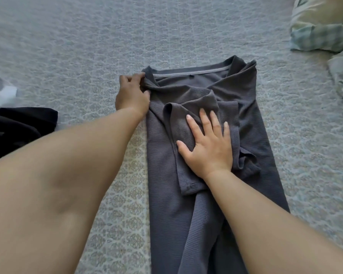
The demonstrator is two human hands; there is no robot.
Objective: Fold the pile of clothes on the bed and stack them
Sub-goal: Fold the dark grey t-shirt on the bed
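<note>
With both hands on it, gray shirt (186,214): left hand (132,93) pinching shoulder, right hand (208,149) flat.

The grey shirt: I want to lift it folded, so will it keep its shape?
Probably not. The grey shirt looks floppy; its sleeve bunches under the right hand. Likely light, since the left hand pinches its shoulder easily.

We are looking down and forward from head height, close over the pale patterned quilted bedspread (107,46), through one wide-angle view.
</note>
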